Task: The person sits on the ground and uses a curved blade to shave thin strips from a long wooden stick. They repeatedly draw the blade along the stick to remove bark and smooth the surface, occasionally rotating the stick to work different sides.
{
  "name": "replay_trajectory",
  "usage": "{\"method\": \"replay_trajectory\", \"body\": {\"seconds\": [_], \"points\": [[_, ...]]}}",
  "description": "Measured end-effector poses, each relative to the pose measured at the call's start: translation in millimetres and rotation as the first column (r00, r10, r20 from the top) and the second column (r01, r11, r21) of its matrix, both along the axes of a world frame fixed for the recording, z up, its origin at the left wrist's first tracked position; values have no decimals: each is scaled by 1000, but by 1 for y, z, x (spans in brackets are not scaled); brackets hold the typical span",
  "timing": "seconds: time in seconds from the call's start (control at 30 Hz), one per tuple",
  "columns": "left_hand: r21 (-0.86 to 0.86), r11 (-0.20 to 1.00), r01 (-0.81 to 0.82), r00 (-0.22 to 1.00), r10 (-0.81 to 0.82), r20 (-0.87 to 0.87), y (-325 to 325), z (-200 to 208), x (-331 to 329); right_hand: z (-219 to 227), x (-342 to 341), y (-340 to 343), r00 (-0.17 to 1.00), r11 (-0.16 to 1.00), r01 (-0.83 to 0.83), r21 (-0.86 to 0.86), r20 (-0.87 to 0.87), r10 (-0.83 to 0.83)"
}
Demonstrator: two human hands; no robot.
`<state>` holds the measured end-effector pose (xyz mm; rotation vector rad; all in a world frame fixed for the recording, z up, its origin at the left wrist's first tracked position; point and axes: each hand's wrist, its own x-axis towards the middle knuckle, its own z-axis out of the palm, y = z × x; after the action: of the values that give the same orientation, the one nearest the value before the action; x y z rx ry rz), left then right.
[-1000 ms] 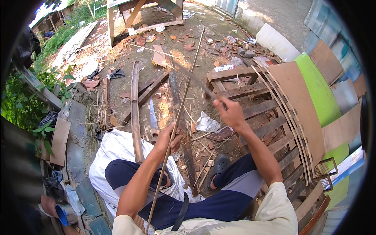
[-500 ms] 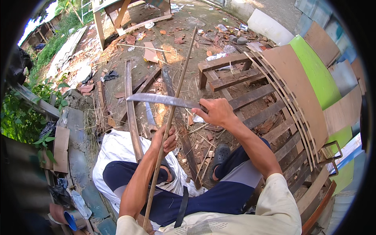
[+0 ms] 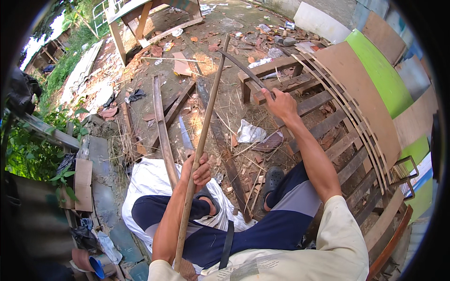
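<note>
My left hand (image 3: 197, 172) is closed round a long thin wooden stick (image 3: 209, 108). The stick slants from beside my left forearm up and away, its far end free in the air. Out to the right, my right hand (image 3: 282, 105) grips a machete (image 3: 244, 70) by its handle. The machete's blade points up and left, seen nearly edge-on. Its tip appears beside the upper part of the stick; whether they touch I cannot tell. Under my left leg spreads a white sack (image 3: 146, 180), and a curved wooden strip (image 3: 161, 122) lies with one end by it.
A slatted wooden frame (image 3: 315, 104) stands at right, with thin curved strips (image 3: 354, 112) and brown boards (image 3: 370, 98) against it. Dark timbers (image 3: 219, 145), a grey blade (image 3: 184, 133) and scraps litter the ground. A wooden table (image 3: 152, 9) stands at the back.
My right hand has swung the machete up, away and to the right; its blade lay across the stick before. My left hand keeps its hold on the stick.
</note>
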<state>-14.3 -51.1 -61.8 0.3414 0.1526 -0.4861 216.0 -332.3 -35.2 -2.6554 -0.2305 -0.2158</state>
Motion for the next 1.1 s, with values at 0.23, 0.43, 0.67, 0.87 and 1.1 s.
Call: {"method": "replay_trajectory", "body": {"seconds": [0.23,0.43,0.67,0.87,1.1], "points": [[-320,945,62,990,-17,143,2,1,9,9,-57,23,963,932,-260,251,0,269],[-59,997,-56,986,64,151,0,2,14,6,-94,36,738,748,-661,61,233,633],[512,789,-341,922,387,19,-16,23,19,-4,-137,53,570,611,-785,-107,264,778],[616,707,-348,915,400,57,-8,3,17,-2,-151,66,519,569,-813,-121,294,803],[706,626,-330,913,401,71,-20,13,14,-12,-147,72,467,516,-844,-147,272,841]]}}
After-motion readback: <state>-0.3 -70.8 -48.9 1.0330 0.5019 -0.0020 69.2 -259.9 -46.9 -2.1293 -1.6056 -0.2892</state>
